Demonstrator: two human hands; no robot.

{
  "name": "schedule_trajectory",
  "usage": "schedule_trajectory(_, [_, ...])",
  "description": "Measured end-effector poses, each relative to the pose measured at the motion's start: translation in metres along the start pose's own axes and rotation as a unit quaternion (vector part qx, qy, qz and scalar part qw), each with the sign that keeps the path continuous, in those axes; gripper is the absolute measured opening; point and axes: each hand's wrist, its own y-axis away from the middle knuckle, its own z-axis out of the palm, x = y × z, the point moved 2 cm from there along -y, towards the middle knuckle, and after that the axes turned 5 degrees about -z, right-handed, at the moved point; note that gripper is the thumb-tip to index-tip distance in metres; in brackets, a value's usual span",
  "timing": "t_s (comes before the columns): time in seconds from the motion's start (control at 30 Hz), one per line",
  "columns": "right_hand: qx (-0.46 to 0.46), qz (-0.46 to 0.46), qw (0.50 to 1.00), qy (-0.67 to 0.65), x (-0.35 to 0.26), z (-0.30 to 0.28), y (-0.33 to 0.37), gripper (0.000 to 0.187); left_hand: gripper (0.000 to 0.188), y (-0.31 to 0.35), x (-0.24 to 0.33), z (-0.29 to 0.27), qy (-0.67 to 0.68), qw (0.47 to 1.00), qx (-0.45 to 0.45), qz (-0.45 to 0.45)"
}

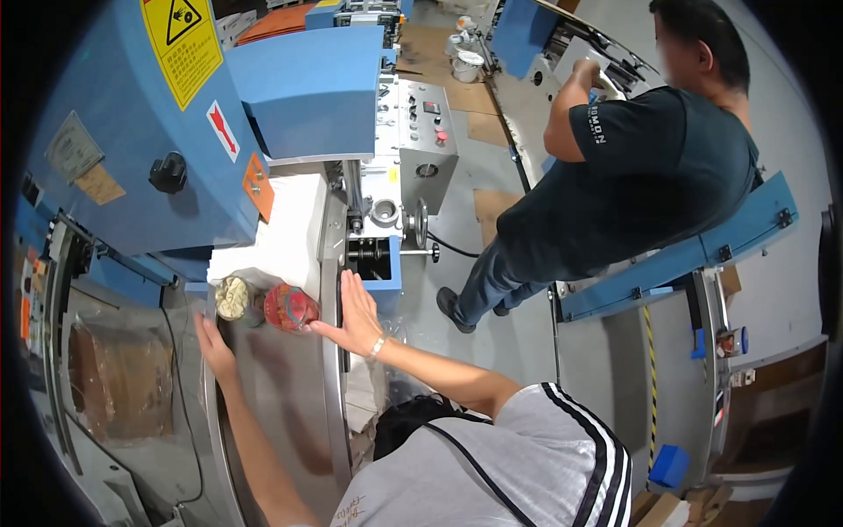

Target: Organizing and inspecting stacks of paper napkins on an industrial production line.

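Note:
Both my hands reach over a grey metal trough [281, 369] on the machine. At its left rim is my left hand [217, 350], fingers stretched out and holding nothing, just below a jar-like thing with a cream, crumpled-looking top [233, 299]. Beside that stands a round red patterned thing [290, 308], perhaps a jar or a wrapped pack. My right hand [355, 318] lies flat along the right metal rail, fingers extended. Its thumb points at the red thing and seems to touch it. Behind both things rests a white stack of sheets or bags [294, 220].
A blue machine housing [167, 149] rises at the left and a blue cover [307, 88] beyond the stack. Right of the trough are a handwheel [421, 223] and a control box [429, 132]. A co-worker [641, 176] stands at another machine on the right.

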Motion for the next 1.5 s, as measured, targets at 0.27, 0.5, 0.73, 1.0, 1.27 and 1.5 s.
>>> schedule_trajectory(0.27, [-0.047,-0.262,0.963,-0.052,-0.068,0.002,0.090,0.061,0.051,0.150,-0.015,-0.062,0.095,0.992,0.010,-0.076])
schedule_trajectory(0.5, [-0.169,-0.381,0.902,-0.113,-0.108,0.062,0.186,0.043,0.044,0.288,-0.058,-0.145,-0.033,0.990,0.098,-0.097])
schedule_trajectory(0.73, [-0.215,-0.398,0.892,-0.014,-0.127,0.094,0.247,0.030,0.036,0.398,-0.099,-0.228,-0.088,0.979,0.143,-0.119])
schedule_trajectory(1.0, [-0.213,-0.382,0.898,0.051,-0.140,0.123,0.282,0.028,0.031,0.468,-0.102,-0.287,-0.194,0.965,0.138,-0.107])
schedule_trajectory(1.27, [-0.147,-0.364,0.918,-0.053,-0.152,0.106,0.292,0.025,0.031,0.473,-0.117,-0.296,0.065,0.965,0.201,-0.152])
schedule_trajectory(1.5, [-0.142,-0.399,0.905,-0.022,-0.154,0.101,0.293,0.023,0.030,0.467,-0.105,-0.287,0.097,0.961,0.223,-0.134])
